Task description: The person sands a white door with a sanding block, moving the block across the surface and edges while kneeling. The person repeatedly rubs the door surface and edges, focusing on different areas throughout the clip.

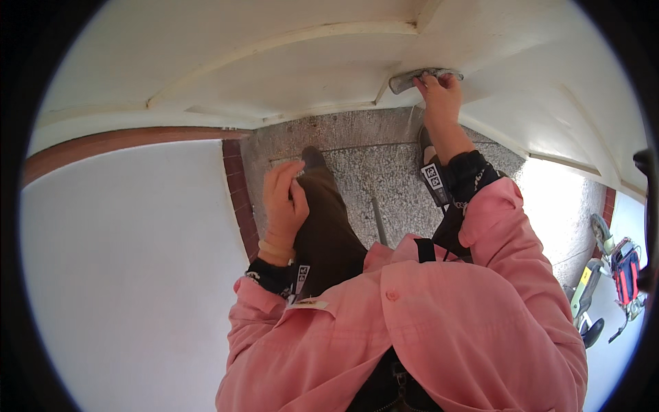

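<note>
A white panelled door [302, 75] stands in front of me, with a silvery metal door lock [405, 82] fixed to it right of the middle. My right hand [443, 99] reaches up to this lock, its thumb and fingers closed on a small part that they mostly hide. My left hand [283, 202] hangs in the air above my left leg, holding nothing. Its fingers are loosely bent, with the thumb apart from them.
A white wall [130, 275] is close on my left, edged by dark red tiles [239, 199]. Below lies a rough grey floor [357, 175]. A white panelled surface [542, 103] continues on the right. Beyond it, bright light falls on the floor near a parked two-wheeler [625, 271].
</note>
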Demonstrator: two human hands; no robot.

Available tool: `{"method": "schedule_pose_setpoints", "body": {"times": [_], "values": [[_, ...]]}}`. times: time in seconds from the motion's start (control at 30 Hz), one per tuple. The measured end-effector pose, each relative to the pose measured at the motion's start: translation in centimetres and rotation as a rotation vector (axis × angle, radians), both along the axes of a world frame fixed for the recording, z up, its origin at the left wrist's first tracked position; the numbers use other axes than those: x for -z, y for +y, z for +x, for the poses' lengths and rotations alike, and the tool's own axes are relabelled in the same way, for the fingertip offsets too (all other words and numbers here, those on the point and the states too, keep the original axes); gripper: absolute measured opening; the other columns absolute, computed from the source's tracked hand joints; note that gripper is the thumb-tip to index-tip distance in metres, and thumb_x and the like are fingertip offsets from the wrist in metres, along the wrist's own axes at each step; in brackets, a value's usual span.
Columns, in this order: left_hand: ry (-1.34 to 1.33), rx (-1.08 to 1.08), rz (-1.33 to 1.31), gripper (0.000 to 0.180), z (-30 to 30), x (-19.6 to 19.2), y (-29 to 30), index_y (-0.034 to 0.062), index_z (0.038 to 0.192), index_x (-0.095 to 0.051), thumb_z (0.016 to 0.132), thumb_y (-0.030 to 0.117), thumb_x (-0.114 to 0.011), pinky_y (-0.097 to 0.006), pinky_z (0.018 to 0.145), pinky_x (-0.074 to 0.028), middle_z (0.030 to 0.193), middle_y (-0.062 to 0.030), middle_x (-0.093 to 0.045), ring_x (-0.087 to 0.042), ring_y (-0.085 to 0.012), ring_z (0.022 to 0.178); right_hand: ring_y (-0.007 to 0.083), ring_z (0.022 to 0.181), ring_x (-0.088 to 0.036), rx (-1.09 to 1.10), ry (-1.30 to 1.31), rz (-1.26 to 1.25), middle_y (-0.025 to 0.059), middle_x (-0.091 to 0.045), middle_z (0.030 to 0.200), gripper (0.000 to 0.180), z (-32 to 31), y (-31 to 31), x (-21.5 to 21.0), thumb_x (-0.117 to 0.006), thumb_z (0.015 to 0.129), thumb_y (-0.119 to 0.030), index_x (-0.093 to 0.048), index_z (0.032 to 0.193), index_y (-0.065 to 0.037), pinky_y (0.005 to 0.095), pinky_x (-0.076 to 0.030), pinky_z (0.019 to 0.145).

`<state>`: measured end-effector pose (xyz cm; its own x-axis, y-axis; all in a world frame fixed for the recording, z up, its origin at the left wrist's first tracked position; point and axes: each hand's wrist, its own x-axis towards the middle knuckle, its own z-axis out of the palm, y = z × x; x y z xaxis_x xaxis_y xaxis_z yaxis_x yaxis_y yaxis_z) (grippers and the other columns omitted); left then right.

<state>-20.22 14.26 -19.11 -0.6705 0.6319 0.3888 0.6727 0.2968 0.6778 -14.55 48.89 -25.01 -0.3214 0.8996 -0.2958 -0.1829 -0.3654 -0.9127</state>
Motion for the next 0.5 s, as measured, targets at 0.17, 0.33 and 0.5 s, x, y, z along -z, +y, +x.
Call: {"method": "schedule_pose_setpoints", "body": {"times": [0.17,0.33,0.5], "values": [[-0.067,0.040,-0.191,0.029,0.0,2.7,-2.7,0.0072,0.115,-0.067,0.087,0.004,-0.059,-0.052,0.105,-0.044,0.114,-0.0116,-0.066,-0.062,-0.0358,0.103,0.0255,0.094,-0.061,0.013,-0.033,-0.056,0.0157,-0.051,0.105,0.024,-0.6,-0.1,6.4,-0.064,0.089,0.002,-0.045,0.104,0.006,0.0394,-0.065,0.085],[-0.070,0.042,-0.293,0.026,-1.0,3.0,-3.1,0.0095,0.114,-0.065,0.088,0.010,-0.061,-0.058,0.113,-0.033,0.116,-0.0102,-0.064,-0.060,-0.0338,0.110,0.0281,0.092,-0.062,-0.314,-0.390,0.227,0.0175,-0.056,0.105,0.022,0.7,2.4,15.3,-0.065,0.088,0.001,-0.049,0.102,0.006,0.0406,-0.064,0.085],[-0.109,0.007,-0.331,0.024,-0.5,3.9,-4.9,0.0107,0.112,-0.065,0.089,0.012,-0.062,-0.058,0.116,-0.031,0.116,-0.0089,-0.064,-0.061,-0.0309,0.113,0.0292,0.090,-0.065,-0.652,-0.574,0.543,0.0158,-0.061,0.104,0.019,1.9,5.4,22.7,-0.068,0.087,-0.002,-0.055,0.100,0.003,0.0394,-0.064,0.079]]}}
